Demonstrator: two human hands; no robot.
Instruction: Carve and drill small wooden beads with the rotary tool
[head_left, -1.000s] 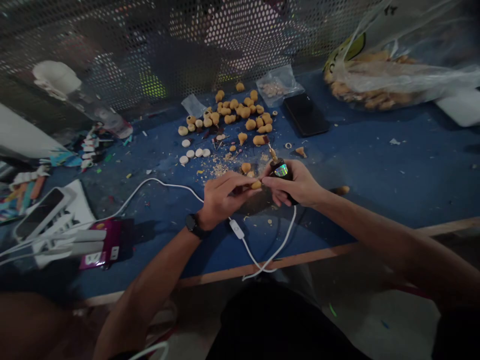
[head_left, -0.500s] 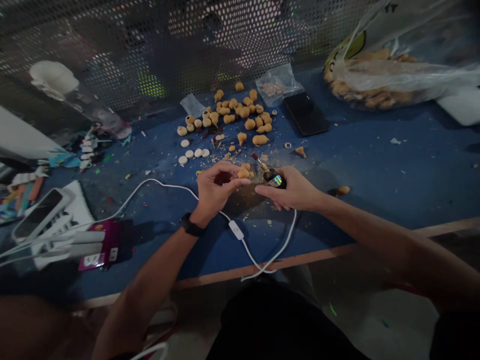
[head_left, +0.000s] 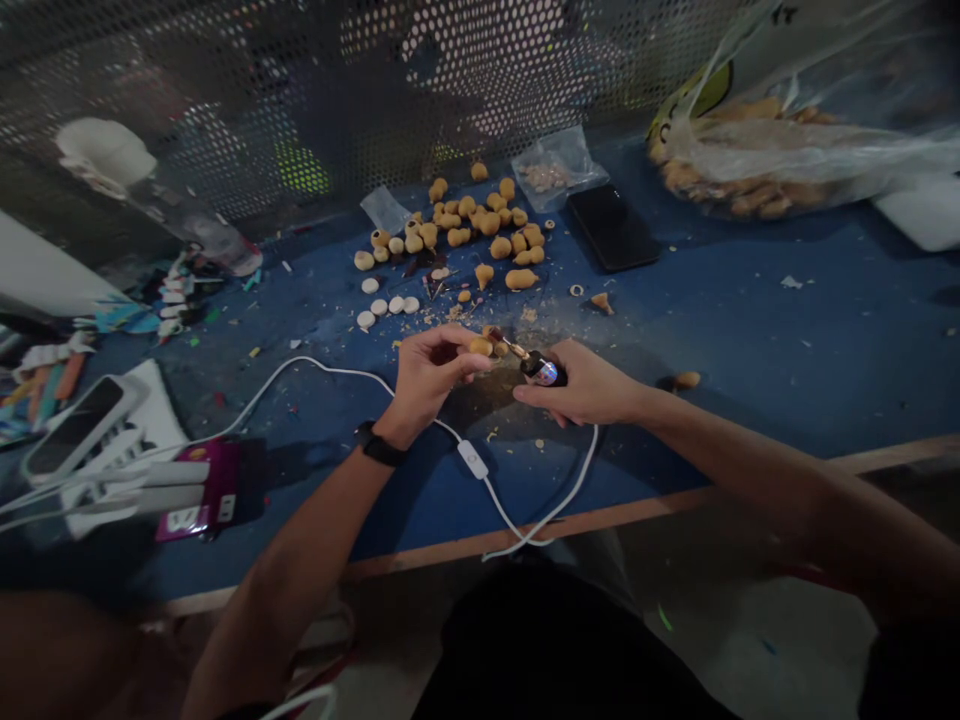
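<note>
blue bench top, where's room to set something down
Free patch: blue bench top right of the black phone, above the right forearm, only flecks there. Crowded: tan carved pieces beyond the left hand, and the white plugs far left.

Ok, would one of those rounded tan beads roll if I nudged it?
Probably: the rounded tan beads have curved sides on a blue table top. They likely feel light: nearby shavings suggest wood. The flat white discs should stay put.

Craft workshop: shavings-strewn blue workbench [head_left: 750,330], perforated metal screen [head_left: 225,100] behind
</note>
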